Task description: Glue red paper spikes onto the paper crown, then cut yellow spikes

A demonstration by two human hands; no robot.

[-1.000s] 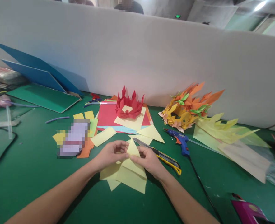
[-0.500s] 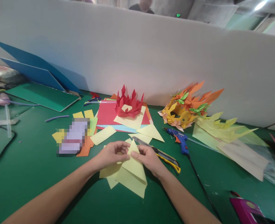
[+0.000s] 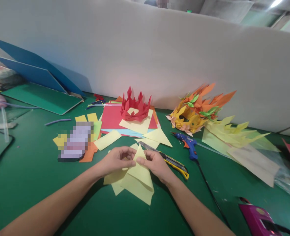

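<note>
A pale yellow folded paper (image 3: pixel 140 170) with a pointed top is held between my two hands, over more pale yellow sheets (image 3: pixel 138 190) on the green table. My left hand (image 3: pixel 117 160) has its fingers curled at the paper's left edge. My right hand (image 3: pixel 155 164) pinches the right side, its thumb lying on the front of the fold. Just beyond my right hand lies a yellow and black utility knife (image 3: pixel 176 163). A red paper crown (image 3: pixel 135 109) stands on stacked coloured sheets (image 3: pixel 110 118) farther back.
At the right are a blue glue gun (image 3: pixel 190 147), an orange and yellow paper crown (image 3: pixel 191 114), a pale yellow one (image 3: pixel 233 134) and a magenta object (image 3: pixel 254 216). A blurred phone-like object (image 3: pixel 77 141) and blue boards (image 3: pixel 34 72) are at the left, before a white partition (image 3: pixel 145 49).
The whole view has shifted slightly, with things on the table a little higher and farther left. Both hands keep their hold on the folded paper, almost unchanged.
</note>
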